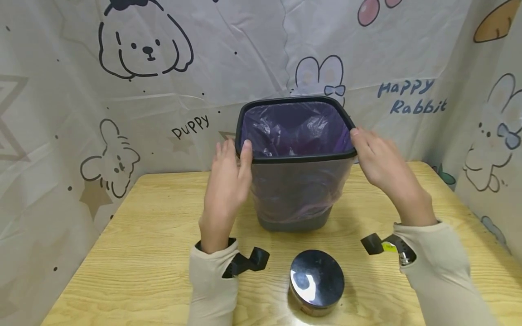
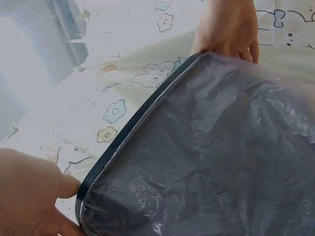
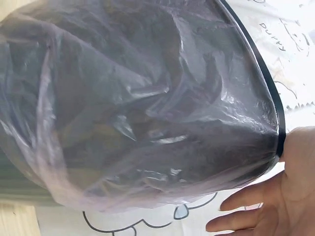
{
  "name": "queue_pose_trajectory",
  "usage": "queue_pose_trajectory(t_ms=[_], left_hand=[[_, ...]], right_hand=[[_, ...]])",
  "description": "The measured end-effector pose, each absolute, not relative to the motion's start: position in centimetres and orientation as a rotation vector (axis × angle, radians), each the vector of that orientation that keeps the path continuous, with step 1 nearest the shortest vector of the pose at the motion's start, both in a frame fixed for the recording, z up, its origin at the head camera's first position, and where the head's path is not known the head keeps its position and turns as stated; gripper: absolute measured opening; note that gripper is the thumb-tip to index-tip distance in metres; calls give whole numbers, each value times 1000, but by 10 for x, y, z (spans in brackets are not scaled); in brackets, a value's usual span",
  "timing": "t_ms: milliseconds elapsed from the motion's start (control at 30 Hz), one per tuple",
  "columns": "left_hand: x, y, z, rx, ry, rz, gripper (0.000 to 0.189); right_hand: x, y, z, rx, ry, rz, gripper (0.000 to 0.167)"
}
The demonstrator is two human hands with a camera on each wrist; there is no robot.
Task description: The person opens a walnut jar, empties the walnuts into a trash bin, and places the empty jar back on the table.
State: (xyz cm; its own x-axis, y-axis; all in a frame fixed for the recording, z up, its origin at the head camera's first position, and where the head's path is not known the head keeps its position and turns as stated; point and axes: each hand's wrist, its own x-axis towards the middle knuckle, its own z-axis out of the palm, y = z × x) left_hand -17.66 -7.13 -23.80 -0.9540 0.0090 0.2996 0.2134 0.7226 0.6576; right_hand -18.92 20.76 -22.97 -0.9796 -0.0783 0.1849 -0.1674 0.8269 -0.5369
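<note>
A trash can (image 1: 293,224) stands on the table, its purple plastic bag (image 1: 293,194) lining the inside and hanging over the outer walls. A black rim (image 1: 297,159) runs round its top over the bag. My left hand (image 1: 228,179) holds the left front corner of the rim, thumb on top and fingers down the outer side. At the right corner, my right hand (image 1: 383,165) grips the rim by the thumb side; its other fingers (image 3: 241,196) stretch out beside the bag in the right wrist view.
A round container with a shiny dark lid (image 1: 317,278) stands on the wooden table (image 1: 155,253), in front of the trash can and between the forearms. A cloth printed with cartoon animals (image 1: 244,54) hangs behind and along both sides.
</note>
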Motion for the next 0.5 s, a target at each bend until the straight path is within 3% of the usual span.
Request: queue_pose_trajectory(t_ms=[500], left_hand=[[-146,-81,-269,-438,-2724,-815,70]], right_hand=[[-167,209,-246,204,-2693,770,72]])
